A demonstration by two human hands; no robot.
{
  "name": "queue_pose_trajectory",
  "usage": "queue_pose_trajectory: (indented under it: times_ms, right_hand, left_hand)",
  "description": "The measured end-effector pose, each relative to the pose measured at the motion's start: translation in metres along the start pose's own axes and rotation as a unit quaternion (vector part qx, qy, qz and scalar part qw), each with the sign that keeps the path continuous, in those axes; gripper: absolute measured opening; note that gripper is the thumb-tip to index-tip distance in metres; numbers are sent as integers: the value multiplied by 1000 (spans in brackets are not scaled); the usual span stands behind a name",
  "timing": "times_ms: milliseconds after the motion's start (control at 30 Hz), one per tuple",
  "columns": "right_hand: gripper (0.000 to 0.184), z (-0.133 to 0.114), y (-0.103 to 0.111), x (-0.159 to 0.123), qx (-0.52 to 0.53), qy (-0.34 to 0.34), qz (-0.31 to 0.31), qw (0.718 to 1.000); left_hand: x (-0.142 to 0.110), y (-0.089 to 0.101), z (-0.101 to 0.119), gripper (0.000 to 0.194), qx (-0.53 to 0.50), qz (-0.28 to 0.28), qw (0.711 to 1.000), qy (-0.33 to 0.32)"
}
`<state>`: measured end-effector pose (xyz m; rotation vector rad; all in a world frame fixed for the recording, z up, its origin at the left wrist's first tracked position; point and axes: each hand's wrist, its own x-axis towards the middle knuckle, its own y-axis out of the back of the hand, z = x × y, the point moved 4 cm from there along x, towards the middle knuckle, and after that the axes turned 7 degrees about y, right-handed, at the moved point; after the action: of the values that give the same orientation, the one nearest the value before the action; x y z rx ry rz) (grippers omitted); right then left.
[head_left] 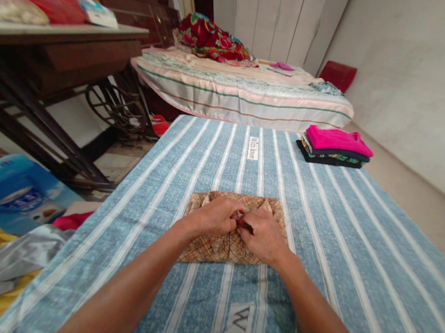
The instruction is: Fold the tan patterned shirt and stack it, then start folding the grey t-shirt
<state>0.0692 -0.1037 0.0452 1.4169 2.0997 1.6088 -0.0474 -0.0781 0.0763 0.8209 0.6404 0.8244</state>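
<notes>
A brown plaid shirt (pixel 208 250), folded into a flat rectangle, lies in the middle of the table. Its collar edge points away from me. My left hand (pixel 219 216) is closed, pinching the cloth near the centre of the shirt. Right beside it, my right hand (pixel 266 234) is closed on the same spot, with a darker fold of the cloth showing between its fingers. The fingertips of both hands almost meet. What exactly they pinch, a button or just the fabric edge, is too small to tell.
A blue-and-white striped cloth (pixel 294 298) covers the table. Folded clothes, pink on top (pixel 338 140), are stacked at the far right corner. Beyond stands a bed (pixel 243 93). On the left are a sewing-machine table (pixel 92 48), a blue box (pixel 20 201) and loose clothes (pixel 14 262).
</notes>
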Motion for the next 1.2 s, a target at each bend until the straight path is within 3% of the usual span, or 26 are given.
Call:
queue_pose_trajectory:
  times_ms: [200, 433, 733, 867, 1000, 1200]
  right_hand:
    - [12, 6, -3, -1, 1, -15, 8, 1000]
    - [11, 6, -4, -1, 6, -22, 24, 999]
    - [10, 3, 36, -14, 69, -9, 80, 994]
    - [8, -11, 24, -24, 34, 38, 45, 998]
    - [7, -21, 7, -32, -39, 22, 4, 999]
    - [21, -38, -1, -34, -95, 41, 42, 994]
  left_hand:
    - [-6, -3, -1, 12, 5, 22, 1000, -21]
    - [-6, -7, 3, 17, 1, 47, 999, 3]
    - [-8, -8, 1, 22, 65, 50, 996, 30]
    - [-8, -10, 0, 17, 69, 58, 995, 31]
    - [-8, -11, -1, 16, 59, 66, 995, 41]
    - [-8, -14, -3, 16, 60, 74, 994, 55]
